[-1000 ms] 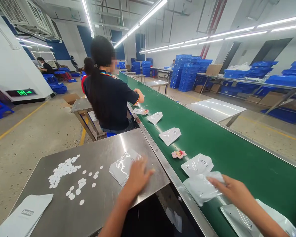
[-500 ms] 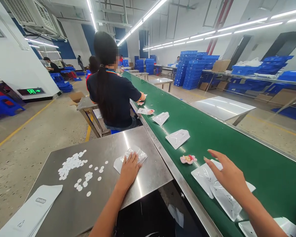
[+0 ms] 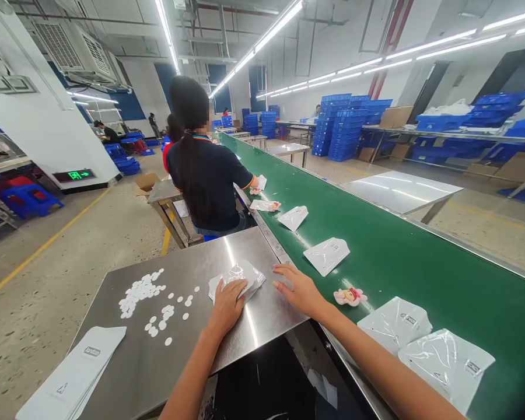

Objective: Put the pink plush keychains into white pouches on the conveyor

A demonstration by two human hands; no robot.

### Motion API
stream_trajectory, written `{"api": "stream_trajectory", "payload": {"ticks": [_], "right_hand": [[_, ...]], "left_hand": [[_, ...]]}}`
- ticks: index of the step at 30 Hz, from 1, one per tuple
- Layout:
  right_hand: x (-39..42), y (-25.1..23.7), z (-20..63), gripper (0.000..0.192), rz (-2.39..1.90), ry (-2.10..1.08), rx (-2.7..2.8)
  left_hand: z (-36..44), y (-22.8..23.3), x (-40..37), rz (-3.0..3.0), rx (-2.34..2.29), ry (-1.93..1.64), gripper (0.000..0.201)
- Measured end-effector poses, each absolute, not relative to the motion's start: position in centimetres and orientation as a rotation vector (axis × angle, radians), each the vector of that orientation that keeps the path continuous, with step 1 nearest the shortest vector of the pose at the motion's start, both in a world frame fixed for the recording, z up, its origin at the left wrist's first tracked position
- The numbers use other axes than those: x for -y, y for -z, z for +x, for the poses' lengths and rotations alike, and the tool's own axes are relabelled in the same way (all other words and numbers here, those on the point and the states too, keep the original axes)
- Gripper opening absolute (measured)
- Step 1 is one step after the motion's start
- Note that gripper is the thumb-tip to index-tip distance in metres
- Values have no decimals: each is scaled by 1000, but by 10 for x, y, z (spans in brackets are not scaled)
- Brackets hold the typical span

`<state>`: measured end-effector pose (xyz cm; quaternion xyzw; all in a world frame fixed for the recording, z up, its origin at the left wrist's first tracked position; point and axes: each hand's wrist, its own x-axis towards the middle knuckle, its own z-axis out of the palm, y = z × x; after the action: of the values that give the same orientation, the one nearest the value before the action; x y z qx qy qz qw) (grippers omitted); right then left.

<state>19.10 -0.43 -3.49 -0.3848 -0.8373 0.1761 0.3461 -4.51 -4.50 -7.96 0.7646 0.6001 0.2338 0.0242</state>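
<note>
My left hand (image 3: pixel 228 302) is on a small stack of glossy white plastic bags (image 3: pixel 247 273) on the metal table, its fingers close together over their near edge. What lies under the fingertips is hidden. My right hand (image 3: pixel 301 290) is open and holds nothing, fingers stretched toward the stack above the table's right edge. Beyond that hand, on the green conveyor belt, lies a small pink doll (image 3: pixel 350 296) with a red top. Closer to me on the belt are two white bags, one printed bag (image 3: pixel 396 324) partly under another bag (image 3: pixel 447 364).
White round stickers or discs (image 3: pixel 140 293) are scattered on the metal table (image 3: pixel 126 373). Flat printed white bags (image 3: pixel 76 370) overlap its left corner. More bags (image 3: pixel 327 255) lie up the conveyor belt (image 3: pixel 389 245). A co-worker (image 3: pixel 207 181) sits ahead, reaching onto the belt.
My right hand has moved left from above the bags on the belt to the table edge. My left hand stays at the stack, its fingers drawn in more. The camera view has shifted slightly.
</note>
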Motion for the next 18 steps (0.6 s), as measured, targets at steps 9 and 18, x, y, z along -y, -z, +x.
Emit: {"api": "stream_trajectory", "payload": {"ticks": [9, 18], "right_hand": [[50, -2, 204, 21, -754, -201, 2564], [54, 14, 347, 37, -1906, -650, 2051]], "left_hand": [[-13, 4, 95, 1868, -1281, -663, 48], [62, 52, 97, 1161, -1021, -585, 46]]}}
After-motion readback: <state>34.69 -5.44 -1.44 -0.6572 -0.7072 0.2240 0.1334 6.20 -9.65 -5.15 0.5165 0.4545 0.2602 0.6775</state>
